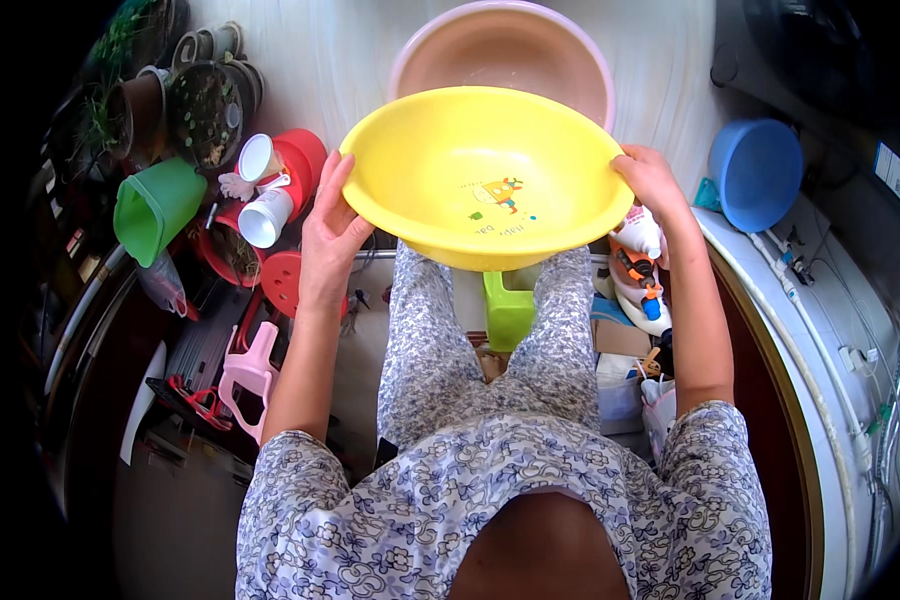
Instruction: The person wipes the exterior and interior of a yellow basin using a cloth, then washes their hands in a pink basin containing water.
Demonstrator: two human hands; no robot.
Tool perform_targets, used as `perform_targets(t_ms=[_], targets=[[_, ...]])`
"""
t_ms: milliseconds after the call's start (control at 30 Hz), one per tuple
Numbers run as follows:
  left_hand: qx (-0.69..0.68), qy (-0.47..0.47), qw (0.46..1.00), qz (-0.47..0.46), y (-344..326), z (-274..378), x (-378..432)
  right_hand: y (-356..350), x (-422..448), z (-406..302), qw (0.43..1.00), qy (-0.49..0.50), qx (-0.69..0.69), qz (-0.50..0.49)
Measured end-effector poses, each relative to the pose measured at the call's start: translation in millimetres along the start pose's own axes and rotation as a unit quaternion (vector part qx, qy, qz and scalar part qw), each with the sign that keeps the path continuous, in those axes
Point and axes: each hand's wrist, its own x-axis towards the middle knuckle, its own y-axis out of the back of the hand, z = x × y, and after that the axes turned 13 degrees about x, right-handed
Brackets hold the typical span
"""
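Observation:
A yellow plastic basin [420, 150] with a printed cartoon animal inside is held up in front of me, above my knees. My left hand [331, 232] grips its left rim, thumb underneath and fingers along the edge. On the opposite side my right hand [649, 180] has the rim pinched, with the thumb over the top. Nothing lies inside the yellow basin. Behind it, partly covered by its far rim, is a larger pink basin [495, 60]. A green plastic stool [508, 315] shows below, between my legs.
Potted plants [210, 112], a green bin [157, 206], white plastic cups [265, 217] and a pink plastic stool [247, 375] crowd the left. To the right are bottles [637, 259], a cardboard box [621, 337], a blue basin [759, 176] and white pipes [787, 300] along the wall.

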Motion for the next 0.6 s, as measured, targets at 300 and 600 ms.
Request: perform_targets(t_ms=[300, 600], targets=[[-0.345, 0.094, 0.933, 0.031, 6, -36, -11, -10, -26, -20, 0.996, 0.035, -0.074, 0.041], [0.091, 0.168, 0.98, 0.051, 21, -93, 13, -29, -68, -47, 0.976, 0.062, -0.199, 0.061]])
